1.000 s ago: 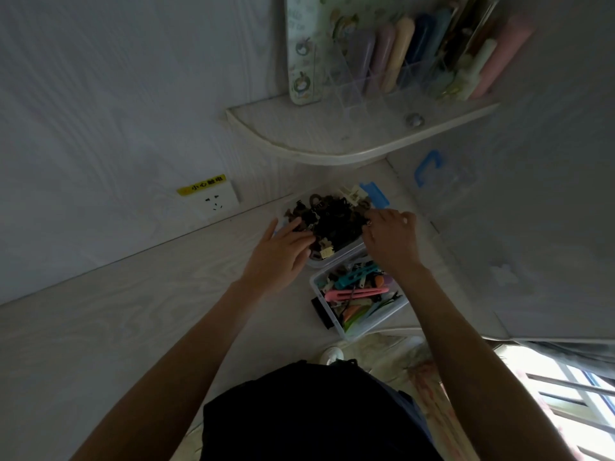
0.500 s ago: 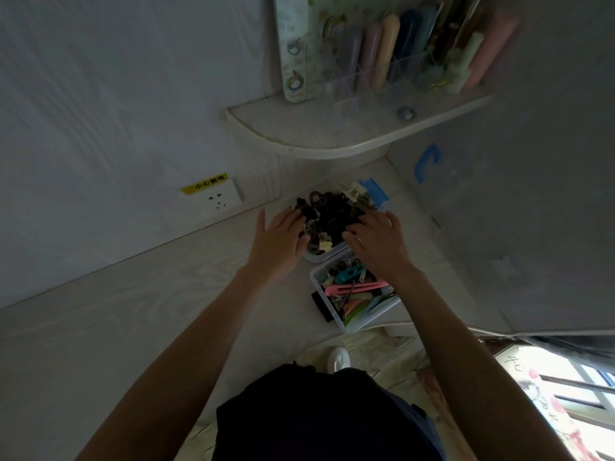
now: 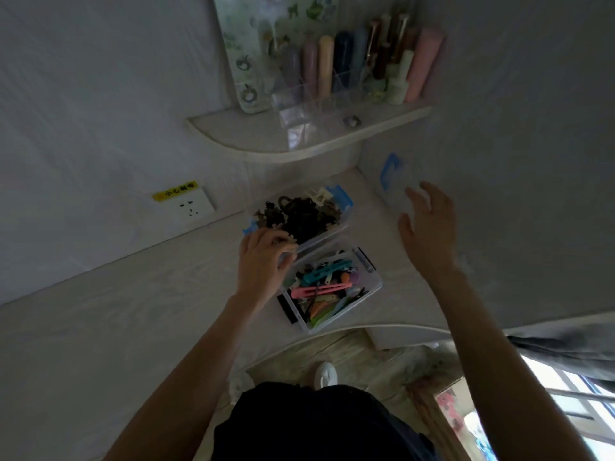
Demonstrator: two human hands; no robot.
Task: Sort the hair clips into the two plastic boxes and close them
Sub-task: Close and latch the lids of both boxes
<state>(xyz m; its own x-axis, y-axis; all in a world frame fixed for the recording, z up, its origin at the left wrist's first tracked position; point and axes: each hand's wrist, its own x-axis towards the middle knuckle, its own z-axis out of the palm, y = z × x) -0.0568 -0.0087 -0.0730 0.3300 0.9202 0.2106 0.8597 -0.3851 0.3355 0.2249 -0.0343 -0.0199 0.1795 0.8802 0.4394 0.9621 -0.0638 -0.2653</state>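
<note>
Right hand [image 3: 427,227], fingers spread, reaches for the clear lid [image 3: 397,181] leaning on the wall (probably to close a box); left hand [image 3: 264,264] grips the dark-clip box [image 3: 336,227], steadying it

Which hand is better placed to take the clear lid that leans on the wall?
Right. The right hand is open beside the lid, while the left hand rests at the dark-clip box.
</note>
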